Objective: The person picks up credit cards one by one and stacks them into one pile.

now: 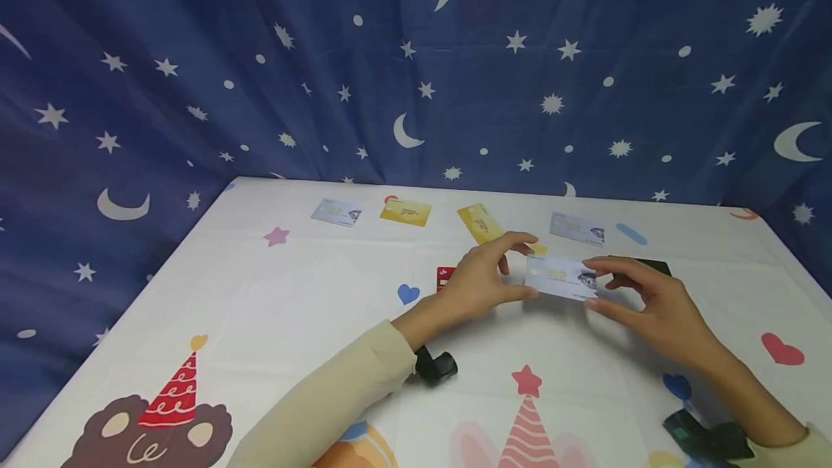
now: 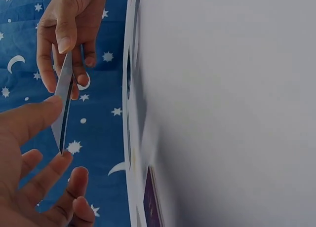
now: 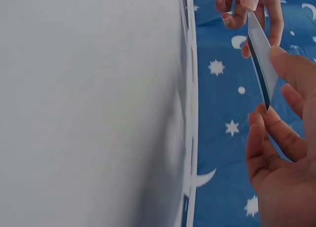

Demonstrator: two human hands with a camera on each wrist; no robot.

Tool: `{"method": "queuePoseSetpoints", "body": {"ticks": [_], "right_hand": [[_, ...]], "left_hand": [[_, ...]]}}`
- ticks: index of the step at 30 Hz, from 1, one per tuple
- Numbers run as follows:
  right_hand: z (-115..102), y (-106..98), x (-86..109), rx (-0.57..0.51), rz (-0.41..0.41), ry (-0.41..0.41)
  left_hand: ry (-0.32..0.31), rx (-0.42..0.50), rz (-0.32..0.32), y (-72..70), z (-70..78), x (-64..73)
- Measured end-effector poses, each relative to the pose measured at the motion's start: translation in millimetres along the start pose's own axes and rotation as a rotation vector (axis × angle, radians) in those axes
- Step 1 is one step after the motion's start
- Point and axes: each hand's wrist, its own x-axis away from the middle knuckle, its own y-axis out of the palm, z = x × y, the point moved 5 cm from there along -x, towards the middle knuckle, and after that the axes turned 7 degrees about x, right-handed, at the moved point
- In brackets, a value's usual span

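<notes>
A silver-white card with a picture at one end (image 1: 560,276) is held above the table, tilted up, between both hands. The left hand (image 1: 477,276) pinches its left edge between thumb and fingers. At the opposite edge, the right hand (image 1: 663,309) grips it the same way. Both wrist views show the card nearly edge-on, with a dark stripe along its back; the left wrist view has the left hand (image 2: 39,158) at lower left, and the right wrist view has the right hand (image 3: 291,153) at lower right. A red card (image 1: 445,276) is partly hidden behind the left hand.
Along the table's far side lie a silver card (image 1: 336,212), a gold card (image 1: 406,212), another gold card (image 1: 479,221) and a second silver card (image 1: 577,229). A dark card (image 1: 653,264) shows partly behind the right hand. A starry blue curtain (image 1: 364,92) hangs behind.
</notes>
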Motion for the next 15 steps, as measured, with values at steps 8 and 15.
{"method": "queuePoseSetpoints", "body": {"ticks": [8,15], "right_hand": [[-12,15,-15.7,0.060,-0.015,-0.043],[-21,29,-28.3,0.039,-0.009,-0.096]], "left_hand": [[-0.035,-0.011,0.033,-23.3,-6.9,11.4],[-0.006,-0.063,0.054,-41.1,-11.8,22.1]]}}
